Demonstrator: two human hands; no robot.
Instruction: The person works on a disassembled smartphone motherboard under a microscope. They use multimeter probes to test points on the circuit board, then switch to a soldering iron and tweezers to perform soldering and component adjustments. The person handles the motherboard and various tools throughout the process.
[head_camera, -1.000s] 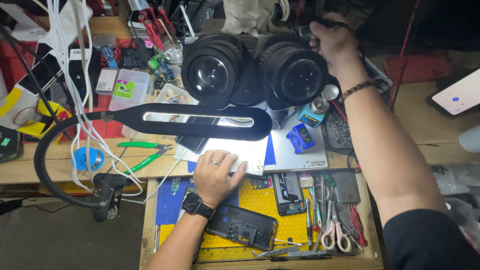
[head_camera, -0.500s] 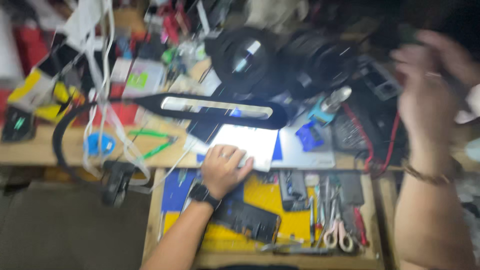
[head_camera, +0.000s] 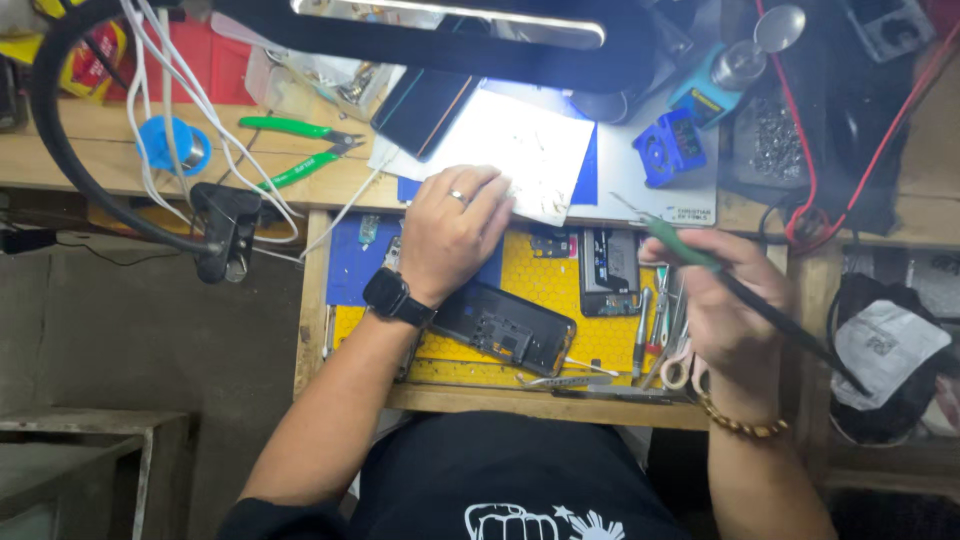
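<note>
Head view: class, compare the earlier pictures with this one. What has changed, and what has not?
The right hand came down from the black microscope eyepieces to the yellow work mat and now holds a slim green-and-black soldering tool. The left hand stayed resting beside the lit white pad.

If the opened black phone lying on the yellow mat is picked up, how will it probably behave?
The opened phone looks flat and thin, so it probably stays stiff and will not roll. Its inner parts are exposed, so it is likely fragile to pressing. It lies flat on the yellow mat, so fingers may need to lift an edge.
</note>
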